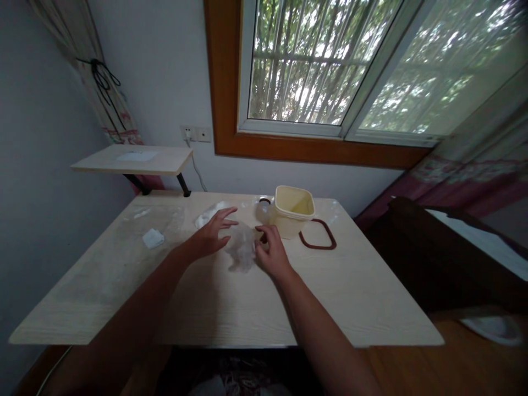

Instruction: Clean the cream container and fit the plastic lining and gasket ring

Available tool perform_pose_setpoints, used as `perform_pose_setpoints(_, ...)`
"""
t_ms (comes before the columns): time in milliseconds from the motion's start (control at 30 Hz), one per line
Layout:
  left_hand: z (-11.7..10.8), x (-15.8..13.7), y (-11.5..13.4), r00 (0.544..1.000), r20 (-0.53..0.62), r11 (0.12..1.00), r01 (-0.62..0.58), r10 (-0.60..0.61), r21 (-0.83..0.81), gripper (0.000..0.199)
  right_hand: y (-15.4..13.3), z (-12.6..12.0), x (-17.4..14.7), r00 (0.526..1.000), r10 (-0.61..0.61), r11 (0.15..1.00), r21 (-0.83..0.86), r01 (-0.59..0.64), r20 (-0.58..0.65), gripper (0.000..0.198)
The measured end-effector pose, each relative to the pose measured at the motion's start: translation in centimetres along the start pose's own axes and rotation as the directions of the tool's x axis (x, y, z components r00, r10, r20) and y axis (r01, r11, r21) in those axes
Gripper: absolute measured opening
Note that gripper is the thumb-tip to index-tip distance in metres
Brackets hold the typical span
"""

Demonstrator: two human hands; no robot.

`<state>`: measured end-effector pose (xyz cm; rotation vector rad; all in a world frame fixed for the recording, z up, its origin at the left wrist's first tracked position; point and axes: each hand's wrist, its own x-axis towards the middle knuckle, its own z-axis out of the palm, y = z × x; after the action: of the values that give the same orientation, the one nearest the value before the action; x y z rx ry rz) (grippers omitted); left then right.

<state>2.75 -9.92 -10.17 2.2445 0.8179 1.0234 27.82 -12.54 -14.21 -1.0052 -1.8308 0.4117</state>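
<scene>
A thin, crumpled, translucent plastic bag (242,250) is between my two hands, over the middle of the table. My left hand (212,234) is at its left edge, with fingers stretched and spread and nothing gripped. On the other side, my right hand (271,253) has its fingers curled and its thumb bent in at the bag's right edge, which it appears to pinch; the exact contact is hard to see. Just behind the right hand stands a cream square plastic tub (289,223), open at the top. A small clear container with a brown rim (264,209) is left of the tub.
Right of the tub lies a brown square ring (330,242). Crumpled white material (206,216) is behind my left hand. A folded white tissue (153,238) rests on a clear plastic sheet (124,247) at the left. A raised shelf (165,159) stands at the back left.
</scene>
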Motion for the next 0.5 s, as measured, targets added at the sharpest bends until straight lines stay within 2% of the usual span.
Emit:
perform_pose_setpoints(100, -0.2, -1.1, -0.4, 0.999, -0.038, 0.989, -0.031, 0.037, 0.143, 0.065, 0.0, -0.2, 0.0, 1.0, 0.02, 0.999, 0.026, -0.019, -0.013, 0.045)
perform_pose_setpoints(200, -0.1, -2.0, -0.8, 0.999, 0.042, 0.948, -0.039, 0.027, 0.316, 0.05, -0.1, -0.4, 0.0, 0.999, 0.044, 0.999, 0.029, -0.043, -0.031, 0.035)
perform_pose_setpoints(267, 0.5, -2.5, -1.6, 0.992, 0.124, 0.919, -0.049, 0.0, 0.391, 0.051, -0.2, -0.4, 0.0, 0.998, 0.065, 0.997, 0.031, -0.064, -0.02, 0.029)
perform_pose_setpoints(367, 1.6, -3.0, -3.2, 0.979, 0.203, 0.866, -0.093, -0.01, 0.491, 0.061, -0.1, -0.4, -0.1, 0.996, 0.07, 0.997, 0.021, -0.072, 0.051, 0.032)
perform_pose_setpoints(500, 2.1, -3.4, -5.0, 0.983, 0.179, 0.816, -0.065, -0.048, 0.575, 0.057, 0.4, 0.1, -0.1, 0.987, 0.036, 0.999, 0.014, -0.039, 0.157, 0.045)
